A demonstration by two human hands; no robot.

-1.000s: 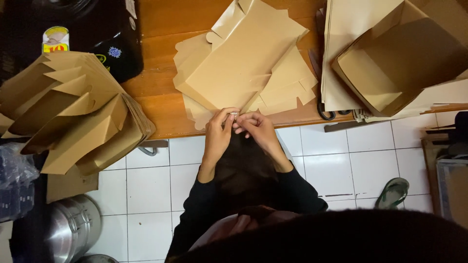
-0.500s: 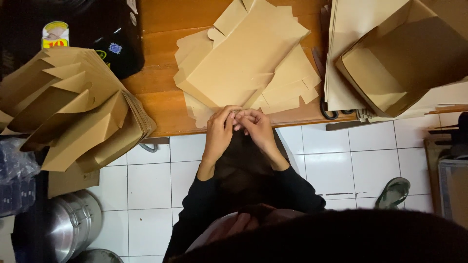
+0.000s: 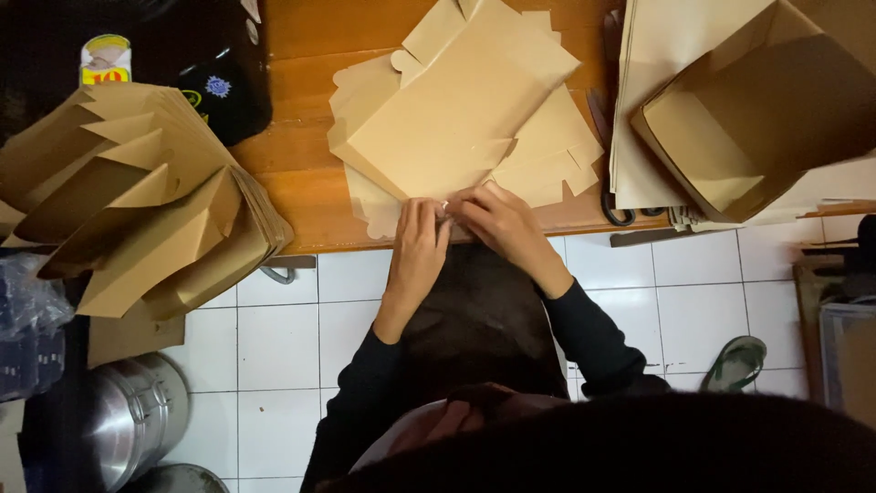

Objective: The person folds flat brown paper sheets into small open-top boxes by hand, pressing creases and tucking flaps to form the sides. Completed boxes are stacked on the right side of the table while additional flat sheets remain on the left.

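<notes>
**Both hands pinching the near edge of the flat carton**

Now your left hand [image 3: 418, 239] and right hand [image 3: 497, 224] meet at the lower middle of the frame, fingers curled shut on the near edge of the flat carton [image 3: 456, 110], right at the lip of the counter [image 3: 301, 196]. Compared with a second ago, little has shifted: your hands sat in the same spot, fingertips together, and the carton lay the same way across the loose blanks [image 3: 557, 155] under it. So the fold or tab at that edge looks to be the thing being worked, and it is not finished yet.

At the left of the frame stands a stack of folded cartons [image 3: 137, 219]. At the upper right an open box [image 3: 739, 119] rests on pale sheets [image 3: 657, 55]. A steel pot [image 3: 119, 429] sits at the lower left on the tiled floor [image 3: 712, 274].
</notes>
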